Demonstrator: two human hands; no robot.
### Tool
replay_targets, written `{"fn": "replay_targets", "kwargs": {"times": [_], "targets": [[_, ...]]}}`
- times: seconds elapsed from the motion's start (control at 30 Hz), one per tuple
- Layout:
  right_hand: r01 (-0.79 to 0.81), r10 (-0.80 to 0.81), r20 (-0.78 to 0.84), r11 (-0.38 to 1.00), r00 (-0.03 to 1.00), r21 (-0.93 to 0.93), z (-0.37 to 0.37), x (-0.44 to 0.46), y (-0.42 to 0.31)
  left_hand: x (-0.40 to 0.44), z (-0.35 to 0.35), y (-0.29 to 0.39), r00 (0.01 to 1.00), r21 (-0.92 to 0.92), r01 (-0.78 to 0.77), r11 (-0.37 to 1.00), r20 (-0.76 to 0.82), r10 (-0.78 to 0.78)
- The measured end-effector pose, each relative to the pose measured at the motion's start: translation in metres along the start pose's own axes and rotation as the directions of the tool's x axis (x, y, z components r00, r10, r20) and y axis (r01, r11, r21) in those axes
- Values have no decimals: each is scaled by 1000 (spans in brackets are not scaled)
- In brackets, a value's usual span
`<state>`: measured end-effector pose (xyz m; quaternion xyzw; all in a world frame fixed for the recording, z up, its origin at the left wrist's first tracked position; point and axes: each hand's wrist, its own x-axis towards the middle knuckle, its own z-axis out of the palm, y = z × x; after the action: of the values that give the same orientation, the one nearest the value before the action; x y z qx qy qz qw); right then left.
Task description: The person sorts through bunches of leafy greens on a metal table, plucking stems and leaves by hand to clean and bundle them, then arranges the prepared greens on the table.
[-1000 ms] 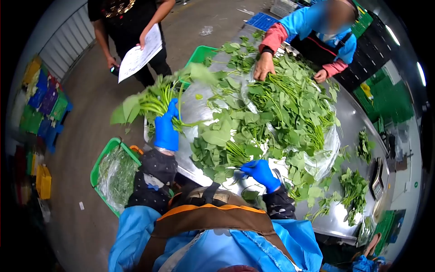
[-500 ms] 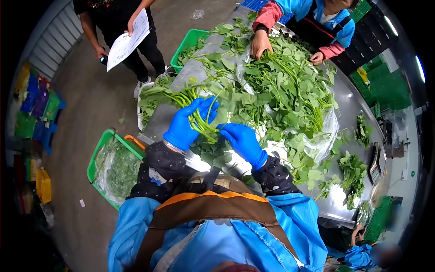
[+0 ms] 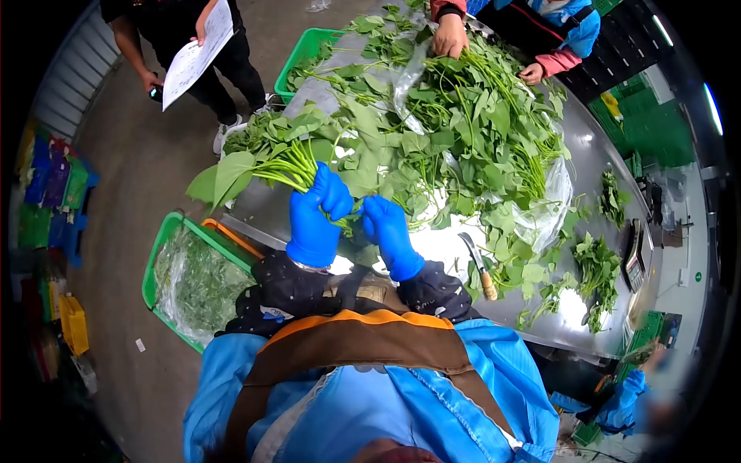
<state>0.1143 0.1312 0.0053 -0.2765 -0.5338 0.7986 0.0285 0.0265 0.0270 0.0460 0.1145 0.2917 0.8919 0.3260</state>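
Blue gloves cover both hands. My left hand (image 3: 318, 216) is wrapped round a bunch of leafy green stems (image 3: 289, 167), whose leaves point left. Beside it, my right hand (image 3: 390, 235) is closed in a pinch near the stem ends; what it holds, if anything, is too small to tell. A large heap of leafy greens (image 3: 494, 131), with clear plastic (image 3: 546, 212) around it, lies on the metal table (image 3: 583, 143). A curved knife with a wooden handle (image 3: 488, 285) rests to the right of my right hand.
Across the table a co-worker's hand (image 3: 450, 35) touches the heap. A person holding papers (image 3: 197, 54) stands at the upper left. Green crates (image 3: 158, 285) are at the left and beyond the table. Small bunches (image 3: 598, 270) and a scale (image 3: 635, 255) lie at the right.
My right hand has come up from the table to beside my left hand. The bunch has swung in, then tilted back leftward. The knife is now uncovered, and the view has shifted.
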Motion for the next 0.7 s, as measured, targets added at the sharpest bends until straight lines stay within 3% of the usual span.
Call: {"fn": "replay_targets", "kwargs": {"times": [0.03,0.07,0.1,0.13,0.2,0.23,0.27,0.3,0.37,0.4,0.47,0.53,0.57,0.6,0.67,0.7], "targets": [[-6,16,-80,992,997,126,-5,3,0,-5,13,6,1000,7,0,1000,5,0],[5,37,-160,968,986,252,-13,9,4,-8,24,17,982,-32,-124,992,137,127],[41,-10,-193,987,981,155,-48,23,24,-10,30,32,933,-86,-230,969,265,245],[-8,65,-201,963,977,271,-61,13,11,-8,34,50,927,-100,-265,959,249,282],[9,-8,-14,999,1000,47,-91,-16,4,-9,29,73,950,-90,-281,956,114,290],[6,35,271,989,962,-148,-103,-28,0,-6,26,81,970,-63,-241,968,15,243],[65,119,519,944,846,-322,-117,-38,-5,0,22,86,979,-38,-196,980,-72,193],[236,120,519,790,846,-566,-139,-44,7,6,10,85,992,-76,-107,991,-76,101],[296,-68,385,763,920,-574,-170,-29,0,12,-18,65,992,-150,89,985,-73,-101],[190,-124,150,773,981,-605,-176,-16,-18,14,-23,52,984,-182,127,975,-102,-147],[91,-227,-245,881,942,-464,-169,0,-55,17,-28,28,961,-245,189,951,-153,-230],[-95,-289,-382,677,878,-730,-190,42,-33,19,-25,19,958,-245,238,940,-103,-269],[-243,-329,-367,363,870,-900,-181,49,-29,20,-21,17,953,-220,255,942,-106,-283],[-340,-222,-365,144,904,-929,-192,70,-2,20,-19,16,950,-196,267,944,-109,-292],[-85,-63,-126,444,990,-892,-194,75,17,20,-21,16,948,-182,253,950,-147,-281],[-47,-181,-209,638,961,-769,-183,68,14,17,-17,15,943,-157,237,959,-201,-266]]}}
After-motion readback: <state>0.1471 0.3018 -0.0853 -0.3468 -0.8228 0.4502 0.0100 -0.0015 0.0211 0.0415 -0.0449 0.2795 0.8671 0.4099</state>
